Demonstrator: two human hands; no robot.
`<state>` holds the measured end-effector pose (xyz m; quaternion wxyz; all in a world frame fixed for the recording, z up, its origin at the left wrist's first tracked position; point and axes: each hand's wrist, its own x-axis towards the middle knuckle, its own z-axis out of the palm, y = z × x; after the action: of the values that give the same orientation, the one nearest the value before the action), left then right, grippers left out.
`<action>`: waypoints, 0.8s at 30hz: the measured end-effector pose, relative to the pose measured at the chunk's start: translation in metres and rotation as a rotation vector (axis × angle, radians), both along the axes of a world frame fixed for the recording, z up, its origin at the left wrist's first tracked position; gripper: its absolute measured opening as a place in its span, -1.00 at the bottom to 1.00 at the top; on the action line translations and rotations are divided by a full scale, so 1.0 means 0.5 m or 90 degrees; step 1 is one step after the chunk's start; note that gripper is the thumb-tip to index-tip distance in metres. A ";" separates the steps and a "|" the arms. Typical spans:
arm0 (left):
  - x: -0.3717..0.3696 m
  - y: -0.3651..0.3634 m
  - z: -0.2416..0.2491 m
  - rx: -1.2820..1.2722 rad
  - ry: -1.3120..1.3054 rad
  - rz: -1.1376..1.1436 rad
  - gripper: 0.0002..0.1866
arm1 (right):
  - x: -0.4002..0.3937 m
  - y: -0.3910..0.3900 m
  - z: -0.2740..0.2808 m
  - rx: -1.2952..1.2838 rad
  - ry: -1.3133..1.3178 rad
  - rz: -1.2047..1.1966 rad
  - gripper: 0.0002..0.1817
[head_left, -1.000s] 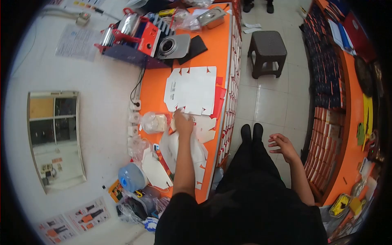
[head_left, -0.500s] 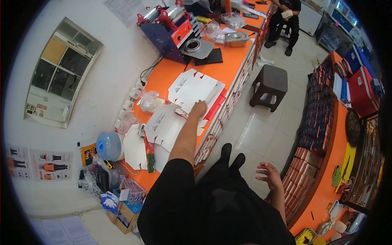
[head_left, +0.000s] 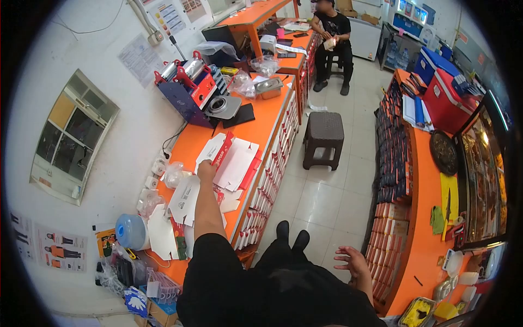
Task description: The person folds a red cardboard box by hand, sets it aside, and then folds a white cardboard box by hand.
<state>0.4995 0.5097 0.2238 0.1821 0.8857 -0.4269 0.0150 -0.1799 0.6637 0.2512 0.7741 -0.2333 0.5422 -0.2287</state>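
A partly folded cardboard box (head_left: pixel 236 165), white inside with red outer sides, lies on the orange counter. One of its red lettered panels stands raised. My left hand (head_left: pixel 207 170) is closed at the near left edge of this box, its fingertips partly hidden. Just below, a flat white box blank (head_left: pixel 186 200) with small printing lies near my left forearm. Further down the counter rests another white blank (head_left: pixel 161 231) beside a red and green strip. My right hand (head_left: pixel 353 261) hangs in the air over the aisle, fingers apart, holding nothing.
A sealing machine (head_left: pixel 199 92) stands farther along the counter, with a metal container (head_left: pixel 268 88) beyond it. A dark stool (head_left: pixel 324 139) stands in the aisle. Another person (head_left: pixel 333 32) sits at the back. Stacked boxes (head_left: pixel 388 234) line the right counter's side.
My left hand has moved from the box's right side to its left edge, and a red panel now stands up. The view has tilted upward. My right hand stays open.
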 end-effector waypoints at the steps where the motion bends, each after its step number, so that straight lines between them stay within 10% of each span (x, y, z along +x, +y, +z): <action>1: -0.004 0.010 0.020 0.020 0.003 0.017 -0.65 | 0.003 -0.017 0.001 -0.006 -0.002 0.005 -0.58; 13: -0.141 0.065 -0.187 0.278 -0.081 -0.206 -0.64 | 0.033 -0.115 -0.015 -0.081 -0.017 0.011 -0.56; 17: -0.103 0.070 -0.228 0.046 0.098 -0.146 -0.50 | 0.026 -0.084 -0.042 -0.017 0.013 0.051 -0.59; 24: -0.069 0.034 -0.157 0.202 0.155 -0.248 -0.65 | 0.034 -0.027 -0.032 -0.017 -0.015 0.023 -0.60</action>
<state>0.4650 0.5268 0.1455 0.0905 0.7997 -0.5609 -0.1942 -0.1628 0.6502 0.2354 0.7814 -0.2503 0.5255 -0.2248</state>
